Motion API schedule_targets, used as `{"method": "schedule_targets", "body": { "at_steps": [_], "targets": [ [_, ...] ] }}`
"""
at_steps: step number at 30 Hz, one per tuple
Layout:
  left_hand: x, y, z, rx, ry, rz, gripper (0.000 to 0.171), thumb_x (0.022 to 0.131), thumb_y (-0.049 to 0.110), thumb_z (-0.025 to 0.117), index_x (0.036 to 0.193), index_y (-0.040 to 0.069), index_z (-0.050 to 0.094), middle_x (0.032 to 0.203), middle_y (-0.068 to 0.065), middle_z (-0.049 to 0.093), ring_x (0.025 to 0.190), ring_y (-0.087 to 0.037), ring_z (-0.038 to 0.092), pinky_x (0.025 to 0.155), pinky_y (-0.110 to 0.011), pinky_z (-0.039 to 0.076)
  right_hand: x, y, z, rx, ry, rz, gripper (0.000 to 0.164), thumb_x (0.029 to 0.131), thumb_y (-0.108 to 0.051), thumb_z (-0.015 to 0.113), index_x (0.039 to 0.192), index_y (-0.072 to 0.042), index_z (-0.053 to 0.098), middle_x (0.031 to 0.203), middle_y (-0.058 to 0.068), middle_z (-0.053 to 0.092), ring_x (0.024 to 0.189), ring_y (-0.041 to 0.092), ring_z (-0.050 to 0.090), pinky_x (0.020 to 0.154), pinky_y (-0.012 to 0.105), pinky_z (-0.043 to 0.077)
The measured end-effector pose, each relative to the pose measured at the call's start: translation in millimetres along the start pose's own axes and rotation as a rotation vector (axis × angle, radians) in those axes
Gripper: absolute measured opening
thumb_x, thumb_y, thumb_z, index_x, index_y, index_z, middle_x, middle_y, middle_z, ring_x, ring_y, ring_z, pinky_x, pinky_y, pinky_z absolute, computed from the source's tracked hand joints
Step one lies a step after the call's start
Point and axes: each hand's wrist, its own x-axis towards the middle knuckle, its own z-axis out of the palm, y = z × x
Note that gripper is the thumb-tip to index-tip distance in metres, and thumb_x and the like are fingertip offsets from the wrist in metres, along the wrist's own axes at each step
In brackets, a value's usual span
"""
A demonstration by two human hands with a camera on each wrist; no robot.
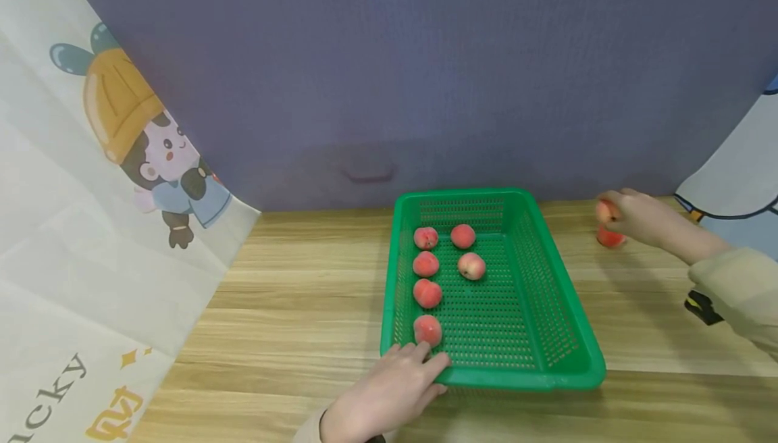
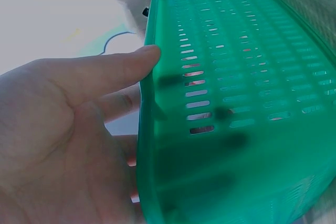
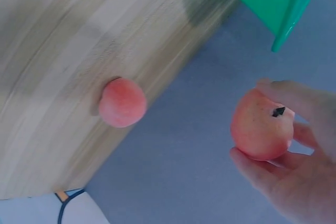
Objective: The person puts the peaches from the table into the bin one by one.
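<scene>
A green plastic basket [image 1: 583,335] sits on the table, with several peaches inside: a column along its left wall and two more beside it, one of them a paler peach [image 1: 471,266]. My left hand [image 1: 395,382] grips the near-left corner of the rim, thumb outside and fingers over the inner side, close to the nearest peach [image 1: 428,330]. Off to the basket's right, my right hand [image 1: 641,219] holds a peach [image 3: 261,124] between thumb and fingers; its dark stem end shows in the right wrist view. Another peach [image 3: 122,103] lies on the table below it.
A blue-grey panel [image 1: 425,78] rises behind the wooden table [image 1: 292,294]. Cloth with a cartoon figure [image 1: 164,146] hangs on the left, and another printed cloth [image 1: 741,173] on the right. A small dark object [image 1: 702,308] shows beside the right sleeve.
</scene>
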Motion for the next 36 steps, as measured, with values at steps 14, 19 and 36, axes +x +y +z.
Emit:
{"method": "schedule_targets", "body": {
  "at_steps": [14,19,36],
  "targets": [
    [0.5,-1.0,1.0,0.0,0.009,0.008,0.022,0.085,0.032,0.057,0.101,0.017,0.052,0.085,0.005,0.052,0.066,-0.002,0.045,0.059,-0.014,0.031,9.4,-26.4,-11.4,-0.014,0.012,-0.065,0.043,0.07,-0.002,0.066,0.106,0.015,0.05,0.087,0.028,0.054,0.077,0.036,0.053,0.062,0.048,0.043],
    [0.5,-0.9,0.7,-0.008,-0.01,0.002,0.022,0.085,0.031,0.057,0.102,0.017,0.052,0.087,0.005,0.053,0.067,-0.002,0.046,0.06,-0.013,0.031,12.4,-34.1,-13.9,-0.015,0.032,-0.084,0.042,0.069,0.0,0.067,0.105,0.015,0.051,0.088,0.028,0.054,0.078,0.037,0.053,0.062,0.048,0.044],
    [0.3,-0.9,0.5,0.001,-0.009,0.001,0.022,0.085,0.032,0.057,0.101,0.017,0.052,0.084,0.005,0.052,0.066,-0.002,0.045,0.059,-0.013,0.03,25.5,-73.8,-19.7,0.014,0.043,-0.173,0.042,0.07,-0.001,0.07,0.107,0.012,0.053,0.096,0.028,0.055,0.086,0.041,0.054,0.067,0.048,0.045]
  ]
}}
